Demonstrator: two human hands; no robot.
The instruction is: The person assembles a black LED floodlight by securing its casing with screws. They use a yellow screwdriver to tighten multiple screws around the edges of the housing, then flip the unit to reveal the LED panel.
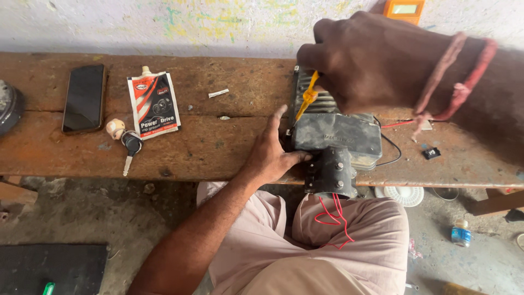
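A dirty black electrical unit (341, 139) with cooling fins lies on the rusty metal bench (207, 142); red wires (333, 216) hang from its front connector over my lap. My left hand (273, 153) presses flat against the unit's left side, thumb on its front bracket. My right hand (365, 60) comes in from the upper right, closed around a yellow-handled screwdriver (307, 97) whose tip points down at the unit's left edge. Red thread bands circle my right wrist.
On the bench's left lie a black phone (83, 98), a small grease sachet (154, 104) and a key with a fob (128, 143). An orange meter (404, 9) stands behind. A small bottle (460, 232) and white disc (404, 195) lie on the floor.
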